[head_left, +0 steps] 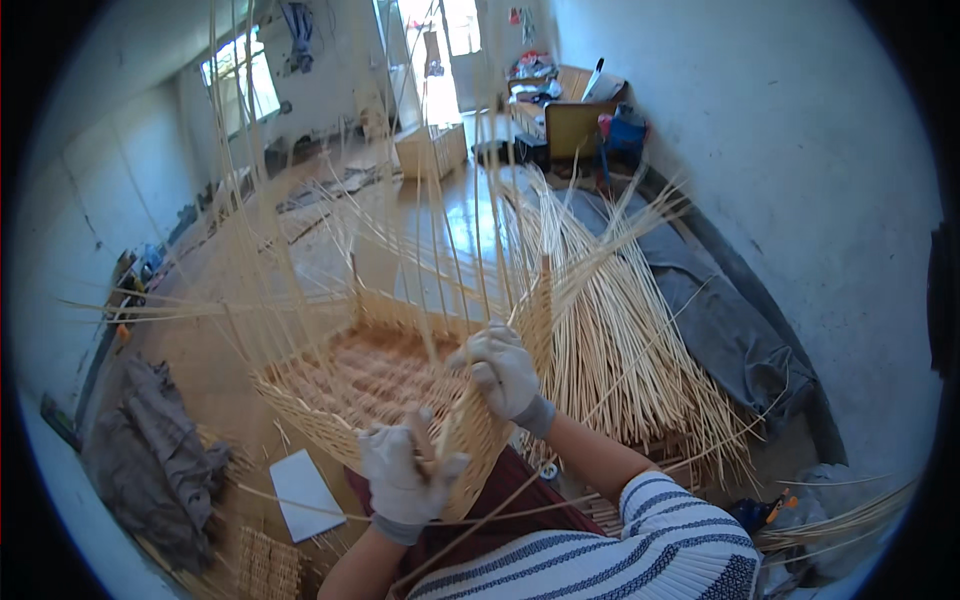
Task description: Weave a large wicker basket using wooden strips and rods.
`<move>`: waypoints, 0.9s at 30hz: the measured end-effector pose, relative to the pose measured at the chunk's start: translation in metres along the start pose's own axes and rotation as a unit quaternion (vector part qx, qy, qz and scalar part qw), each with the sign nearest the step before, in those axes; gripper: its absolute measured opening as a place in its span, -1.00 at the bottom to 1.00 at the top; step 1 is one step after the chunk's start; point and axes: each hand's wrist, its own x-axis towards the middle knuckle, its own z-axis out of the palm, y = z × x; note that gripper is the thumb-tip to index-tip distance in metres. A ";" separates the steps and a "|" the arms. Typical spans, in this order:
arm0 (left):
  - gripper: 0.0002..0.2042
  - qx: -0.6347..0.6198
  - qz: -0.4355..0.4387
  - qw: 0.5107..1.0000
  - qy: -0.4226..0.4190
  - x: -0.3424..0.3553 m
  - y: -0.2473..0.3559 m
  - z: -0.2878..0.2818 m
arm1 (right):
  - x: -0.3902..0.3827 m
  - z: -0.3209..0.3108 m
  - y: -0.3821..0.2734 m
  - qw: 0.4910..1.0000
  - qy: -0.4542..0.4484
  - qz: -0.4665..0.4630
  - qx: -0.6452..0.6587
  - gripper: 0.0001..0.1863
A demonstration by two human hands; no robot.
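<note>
Right hand (pixel 503 372) holds the rim of the basket (pixel 478 432) over the lap; left hand (pixel 405 475) curls at its near side, but I can't tell if it grips. Long strips (pixel 473 240) poke up in the way, and a big stick pile (pixel 610 350) lies to the right. The basket is yellow, browner inside. Brown floor (pixel 195 360), pale walls (pixel 800 140).

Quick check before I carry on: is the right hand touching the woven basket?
Touching. The head view shows the right hand with its fingers bent over the edge of the woven basket.

Head fisheye, set above the basket (pixel 318 412).
Looks down and forward over it; basket near, doorway (pixel 432 92) far beyond.
</note>
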 end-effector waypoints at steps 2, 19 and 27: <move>-0.44 -0.008 -0.036 0.999 -0.023 -0.011 0.027 0.023 | -0.023 -0.020 -0.021 0.999 0.041 0.021 0.026 -0.62; -0.42 0.426 -0.155 0.856 0.249 -0.008 -0.102 -0.197 | -0.079 -0.086 0.065 0.806 0.139 0.384 0.430 -0.56; -0.76 -0.238 -0.343 0.894 0.164 -0.076 -0.249 -0.215 | 0.027 -0.029 0.148 0.845 0.028 0.359 0.395 -0.44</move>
